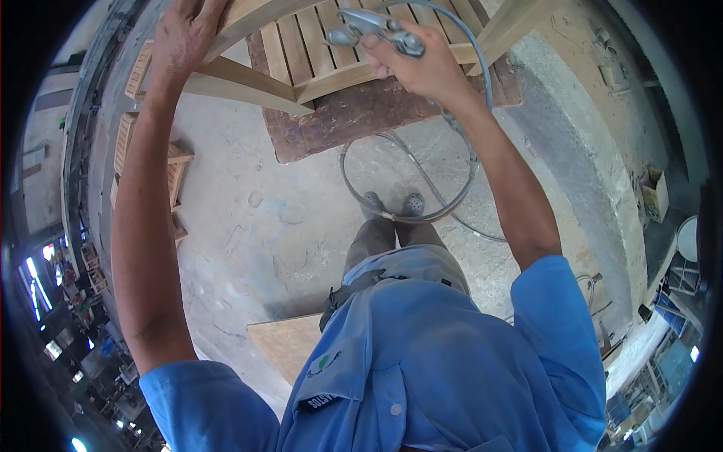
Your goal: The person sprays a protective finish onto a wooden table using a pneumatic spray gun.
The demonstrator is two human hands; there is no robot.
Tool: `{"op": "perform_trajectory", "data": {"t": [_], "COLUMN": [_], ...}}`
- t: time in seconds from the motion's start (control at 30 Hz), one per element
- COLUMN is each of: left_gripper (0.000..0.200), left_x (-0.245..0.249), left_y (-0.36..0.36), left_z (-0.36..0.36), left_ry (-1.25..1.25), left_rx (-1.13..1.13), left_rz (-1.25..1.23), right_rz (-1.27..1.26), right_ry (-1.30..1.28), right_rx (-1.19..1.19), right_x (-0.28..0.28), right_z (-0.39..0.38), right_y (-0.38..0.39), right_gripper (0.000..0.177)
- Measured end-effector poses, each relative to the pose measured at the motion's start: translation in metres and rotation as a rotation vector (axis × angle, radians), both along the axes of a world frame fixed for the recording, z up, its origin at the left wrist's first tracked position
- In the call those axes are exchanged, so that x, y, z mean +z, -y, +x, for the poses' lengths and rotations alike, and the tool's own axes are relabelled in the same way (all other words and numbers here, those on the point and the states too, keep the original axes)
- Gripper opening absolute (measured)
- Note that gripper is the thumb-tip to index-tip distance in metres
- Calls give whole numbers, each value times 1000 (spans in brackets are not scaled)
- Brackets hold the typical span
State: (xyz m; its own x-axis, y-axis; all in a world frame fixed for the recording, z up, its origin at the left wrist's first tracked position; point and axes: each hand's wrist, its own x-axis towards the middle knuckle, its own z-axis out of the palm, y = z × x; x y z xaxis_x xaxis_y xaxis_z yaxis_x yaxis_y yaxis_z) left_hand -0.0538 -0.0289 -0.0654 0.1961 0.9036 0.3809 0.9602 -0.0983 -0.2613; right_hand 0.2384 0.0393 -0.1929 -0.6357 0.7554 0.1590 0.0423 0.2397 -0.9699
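In my right hand (428,69) is a metal spray gun (364,22), held over the slats of a pale wooden piece of furniture (290,51). A grey hose (488,71) loops around this hand and down toward the floor. At the upper left, my left hand (183,44) grips the furniture's wooden rail (245,21); its fingertips run out of view at the top edge. The furniture stands on a dark brown board (331,129), with its upper part cut off by the frame.
Hose coils (348,177) lie on the concrete floor (256,226) around my feet. Other slatted wooden pieces (177,169) stand at the left. A plywood sheet (286,339) lies by my legs. An open box (654,194) sits at the far right.
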Motion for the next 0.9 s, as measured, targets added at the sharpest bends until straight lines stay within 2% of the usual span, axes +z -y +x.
{"op": "perform_trajectory", "data": {"t": [0.03,0.13,0.2,0.3,0.43,0.53,0.6,0.63,0.73,0.77,0.87,0.9], "left_gripper": [23,28,30,32,32,34,36,37,41,43,44,43], "left_x": [-2,12,10,2,-6,-4,-6,-7,-4,-4,-2,-9], "left_y": [0,6,6,1,2,4,3,3,2,1,1,-1], "left_z": [0,49,45,20,11,5,4,6,19,14,28,15], "left_ry": [13,456,470,363,302,61,199,271,432,357,560,451], "left_rx": [9,379,356,237,158,168,208,227,274,257,395,323], "left_rz": [0,-20,-41,-76,-44,-98,-75,-64,-51,-60,7,24], "right_rz": [-14,-11,69,-86,-120,14,156,111,80,36,-75,-98], "right_ry": [-54,-184,-234,156,184,187,122,113,17,51,144,169], "right_rx": [42,119,101,136,152,103,37,88,35,69,150,159], "right_x": [3,5,-11,-25,-20,-31,-27,-16,-17,-24,-37,-28], "right_z": [-8,-26,-34,-12,-3,-16,-24,-28,-25,-17,7,13], "right_y": [-9,-30,-36,-25,-9,-34,-46,-54,-40,-34,-9,0], "right_gripper": [35,34,33,41,43,44,42,32,32,33,36,35]}}
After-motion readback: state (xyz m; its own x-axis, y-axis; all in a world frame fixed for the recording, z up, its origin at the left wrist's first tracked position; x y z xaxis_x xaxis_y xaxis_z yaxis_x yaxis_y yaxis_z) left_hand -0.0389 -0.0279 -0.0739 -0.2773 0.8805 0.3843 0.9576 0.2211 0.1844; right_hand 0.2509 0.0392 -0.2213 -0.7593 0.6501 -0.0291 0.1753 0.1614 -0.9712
